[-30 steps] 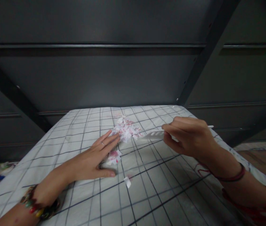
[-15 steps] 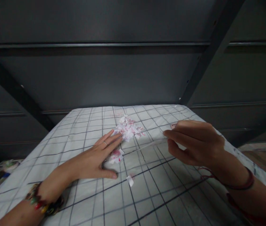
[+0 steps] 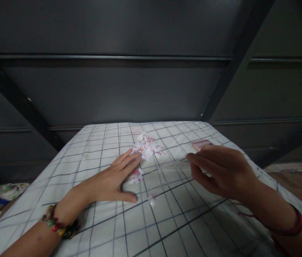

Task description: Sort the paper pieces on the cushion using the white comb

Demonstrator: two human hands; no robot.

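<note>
On the checked cloth, my left hand (image 3: pixel 116 176) lies palm down with its fingers spread. Its fingertips touch the near edge of a heap of torn white-and-pink paper scraps (image 3: pixel 147 148). A smaller clump of scraps (image 3: pixel 135 175) sits under and beside the fingers. One loose scrap (image 3: pixel 151 201) lies to the right of the thumb. My right hand (image 3: pixel 220 171) is raised over the right side with thumb and forefinger pinched. From the pinch a thin, pale, blurred strip (image 3: pixel 171 164) runs left toward the scraps; its material is unclear.
A phone in a pink case (image 3: pixel 201 144) lies behind my right hand, partly covered by it. The white cloth with dark grid lines (image 3: pixel 97 139) covers the surface. Dark grey panels (image 3: pixel 124 92) rise at its far edge. Assorted items (image 3: pixel 9 191) lie low at the left.
My right hand has shifted slightly down in view, uncovering more of the phone. The pale strip looks fainter. My left hand stays spread at the scraps, and the view has tilted a little.
</note>
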